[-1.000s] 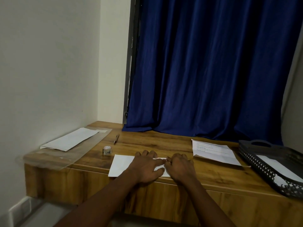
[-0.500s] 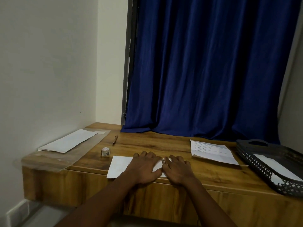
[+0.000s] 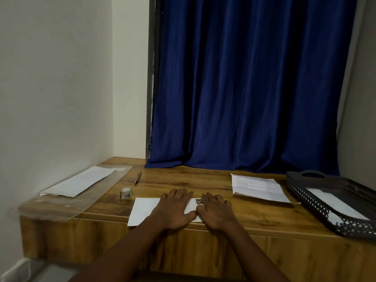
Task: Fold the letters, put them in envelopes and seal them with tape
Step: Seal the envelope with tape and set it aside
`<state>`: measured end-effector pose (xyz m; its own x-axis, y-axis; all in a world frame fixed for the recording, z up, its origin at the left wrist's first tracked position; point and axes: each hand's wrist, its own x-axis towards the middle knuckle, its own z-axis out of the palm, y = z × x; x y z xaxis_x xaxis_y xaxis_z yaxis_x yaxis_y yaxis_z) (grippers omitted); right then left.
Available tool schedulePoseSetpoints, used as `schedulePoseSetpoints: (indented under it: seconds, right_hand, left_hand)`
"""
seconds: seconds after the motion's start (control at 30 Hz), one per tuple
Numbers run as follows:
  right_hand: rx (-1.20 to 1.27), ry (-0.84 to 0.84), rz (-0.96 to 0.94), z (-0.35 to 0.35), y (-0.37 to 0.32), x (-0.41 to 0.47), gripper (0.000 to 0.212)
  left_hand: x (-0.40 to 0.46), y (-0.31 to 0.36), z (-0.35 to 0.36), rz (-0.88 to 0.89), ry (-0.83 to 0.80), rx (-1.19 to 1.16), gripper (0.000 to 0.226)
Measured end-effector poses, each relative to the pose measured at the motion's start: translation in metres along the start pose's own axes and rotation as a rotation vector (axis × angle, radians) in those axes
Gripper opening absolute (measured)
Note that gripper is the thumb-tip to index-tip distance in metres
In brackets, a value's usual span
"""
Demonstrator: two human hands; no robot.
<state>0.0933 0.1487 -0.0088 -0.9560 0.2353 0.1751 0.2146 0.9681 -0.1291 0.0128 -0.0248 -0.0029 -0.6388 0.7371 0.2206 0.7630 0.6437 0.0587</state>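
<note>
White envelope (image 3: 145,210) | flat, perhaps sealed | both hands pressing

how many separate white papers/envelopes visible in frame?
4. One under both hands at the desk's near edge; one on the clear plastic sheet at left; a printed letter right of centre; one in the black tray. Stacked sheets could hide more.

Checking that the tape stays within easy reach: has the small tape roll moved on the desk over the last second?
No. The tape roll sits in the same spot, between the pen and the left corner of the white paper under the hands.
</note>
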Motion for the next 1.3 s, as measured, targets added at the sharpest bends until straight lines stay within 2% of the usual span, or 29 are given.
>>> schedulePoseSetpoints:
  seconds: [0.1,0.2,0.27,0.33,0.37,0.43,0.5,0.63,0.77,0.87,0.93,1.03,1.1,1.2,1.3]
  right_hand:
    - [0.091,0.007,-0.019,-0.002,0.002,-0.002,0.073]
    - [0.224,0.004,0.036,-0.008,0.007,-0.003,0.065]
    - [0.486,-0.001,0.048,-0.018,0.012,-0.003,0.051]
    - [0.803,-0.013,0.079,-0.034,0.015,-0.005,0.05]
    - [0.854,-0.014,0.104,-0.044,0.016,-0.005,0.05]
    - [0.815,-0.036,0.129,-0.061,0.021,-0.001,0.039]
    - [0.778,-0.095,0.068,-0.071,0.022,0.002,0.023]
    - [0.584,-0.234,-0.043,-0.077,0.018,0.007,0.025]
    - [0.506,-0.299,-0.082,-0.078,0.007,0.015,0.037]
    - [0.468,-0.38,-0.107,-0.082,0.008,0.016,0.033]
    - [0.505,-0.418,-0.123,-0.087,0.015,0.012,0.031]
    - [0.573,-0.331,-0.096,-0.103,0.035,-0.001,0.027]
    - [0.641,-0.233,-0.058,-0.119,0.057,-0.013,0.027]
    - [0.702,-0.037,0.022,-0.149,0.099,-0.034,0.018]
    - [0.744,0.186,0.15,-0.181,0.15,-0.058,0.006]
  left_hand:
    - [-0.001,-0.001,-0.005,-0.062,-0.08,-0.119,0.085]
    - [-0.005,-0.003,-0.008,-0.028,-0.07,-0.164,0.085]
    - [-0.008,-0.004,-0.01,0.012,-0.051,-0.168,0.086]
    - [-0.013,-0.004,-0.01,0.061,-0.025,-0.17,0.088]
    - [-0.015,-0.003,-0.009,0.094,-0.001,-0.166,0.088]
    - [-0.02,0.001,-0.008,0.174,0.07,-0.127,0.088]
    - [-0.023,0.004,-0.007,0.237,0.135,-0.075,0.089]
    - [-0.029,0.006,-0.006,0.284,0.217,-0.065,0.091]
    - [-0.034,0.005,-0.007,0.331,0.288,-0.087,0.09]
    - [-0.034,0.005,-0.007,0.34,0.268,-0.1,0.086]
    - [-0.032,0.006,-0.009,0.365,0.339,-0.136,0.084]
    - [-0.027,0.014,-0.015,0.391,0.597,-0.191,0.077]
    - [-0.02,0.025,-0.019,0.345,0.719,-0.297,0.074]
    - [-0.007,0.045,-0.021,0.222,0.679,-0.446,0.073]
    - [0.008,0.064,-0.009,0.151,0.539,-0.434,0.076]
